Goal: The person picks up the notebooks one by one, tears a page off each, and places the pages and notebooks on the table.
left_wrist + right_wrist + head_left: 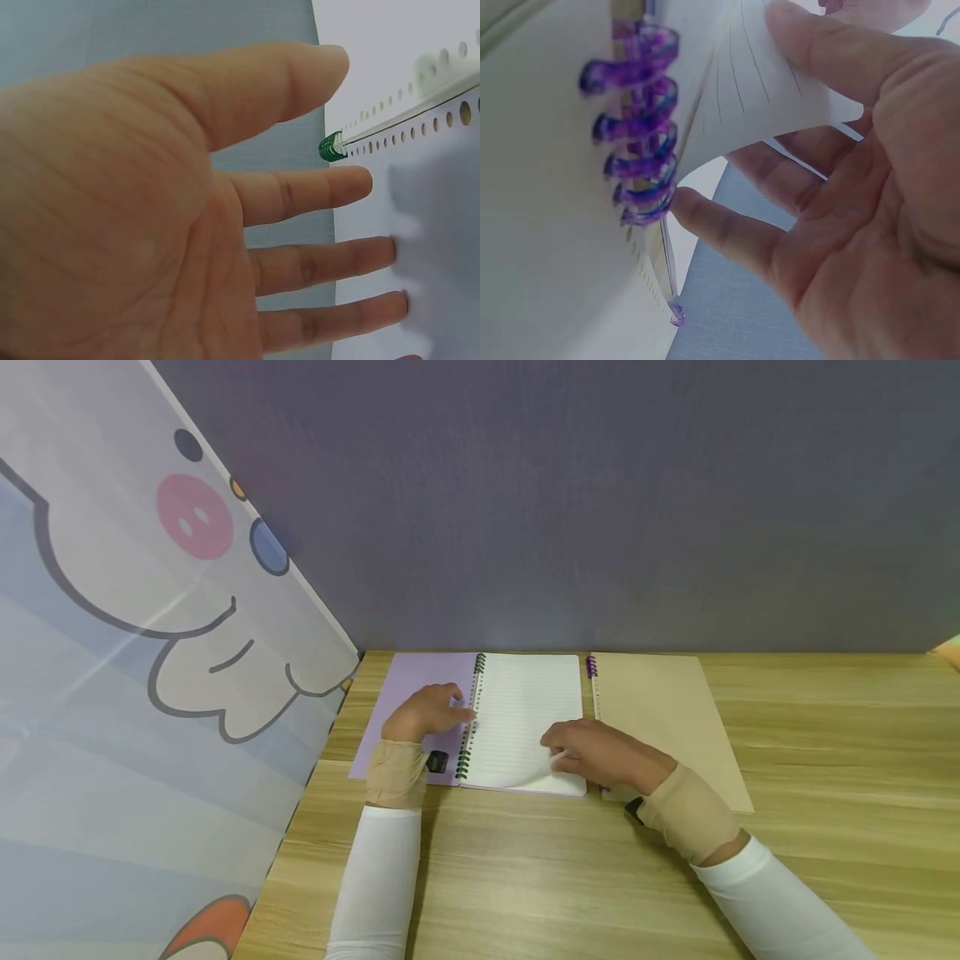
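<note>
An open spiral notebook [528,702] lies near the centre of the head view, its ruled white pages facing up. A lined sheet [742,97] is lifted at the lower right of those pages, its bottom edge curling. The right hand [603,750] pinches this sheet; in the right wrist view the thumb lies on the ruled face with fingers behind it. A green coil [462,764] runs down the left of the pages, and a lavender cover [408,689] lies flat to the left of it.

The left hand [429,712] is over the cover, thumb near the coil. The left wrist view shows its fingers straight and spread apart, holding nothing; whether the fingertips touch the paper, I cannot tell.

Just right of the open notebook lies a tan notebook [667,710] with a purple coil [641,127] along its left side, partly hidden by the right hand and wrist.

Both wrists wear beige wristbands [396,775], with white sleeves [378,877] below them. A small black device [437,762] shows beside the left wristband. Everything lies on a wood-grain table [840,760]. A dark grey panel [585,510] fills the upper frame, and a cartoon-printed sheet [82,543] with a pink snout [195,517] covers the left.
</note>
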Action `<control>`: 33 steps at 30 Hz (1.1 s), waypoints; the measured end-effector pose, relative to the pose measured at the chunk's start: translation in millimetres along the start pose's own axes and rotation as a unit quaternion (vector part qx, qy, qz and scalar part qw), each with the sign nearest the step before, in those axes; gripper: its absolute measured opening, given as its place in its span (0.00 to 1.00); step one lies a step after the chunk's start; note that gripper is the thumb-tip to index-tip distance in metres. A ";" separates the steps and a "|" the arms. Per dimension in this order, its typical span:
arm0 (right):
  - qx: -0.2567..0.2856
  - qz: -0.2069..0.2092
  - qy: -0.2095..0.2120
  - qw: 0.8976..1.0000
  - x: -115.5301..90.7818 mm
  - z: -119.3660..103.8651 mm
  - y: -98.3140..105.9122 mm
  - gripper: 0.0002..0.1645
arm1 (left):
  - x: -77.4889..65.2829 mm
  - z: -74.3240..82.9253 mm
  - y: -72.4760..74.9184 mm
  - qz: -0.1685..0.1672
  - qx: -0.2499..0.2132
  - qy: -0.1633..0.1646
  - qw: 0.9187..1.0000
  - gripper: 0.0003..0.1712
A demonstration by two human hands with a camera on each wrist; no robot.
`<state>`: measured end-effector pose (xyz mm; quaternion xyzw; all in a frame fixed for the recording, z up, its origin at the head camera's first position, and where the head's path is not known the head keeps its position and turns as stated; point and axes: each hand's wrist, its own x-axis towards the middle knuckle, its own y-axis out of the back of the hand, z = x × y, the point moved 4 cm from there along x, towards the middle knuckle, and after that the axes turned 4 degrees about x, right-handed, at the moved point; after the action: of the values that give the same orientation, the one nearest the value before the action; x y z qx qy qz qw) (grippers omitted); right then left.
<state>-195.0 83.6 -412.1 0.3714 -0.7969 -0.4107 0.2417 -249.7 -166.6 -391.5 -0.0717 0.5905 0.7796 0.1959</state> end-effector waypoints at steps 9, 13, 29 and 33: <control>-0.057 0.039 -0.009 0.998 -0.5 1.7 5.8 0.05 | 11.7 0.6 -9.8 0.033 0.035 0.022 0.999 0.34; -0.109 0.092 -0.023 0.990 0.0 5.4 10.5 0.08 | 14.5 -1.0 -12.8 0.050 0.044 0.029 0.997 0.36; -0.136 0.238 -0.076 0.959 -1.7 17.1 21.4 0.19 | 32.5 -10.4 -24.9 0.101 0.062 0.013 0.993 0.33; -0.097 0.223 -0.081 0.967 -1.0 19.8 17.6 0.19 | 34.8 -12.1 -26.4 0.102 0.052 0.001 0.993 0.31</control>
<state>-215.0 100.7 -408.3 0.1243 -0.8326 -0.4504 0.2974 -272.7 -164.4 -430.5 -0.0018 0.6348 0.7635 0.1185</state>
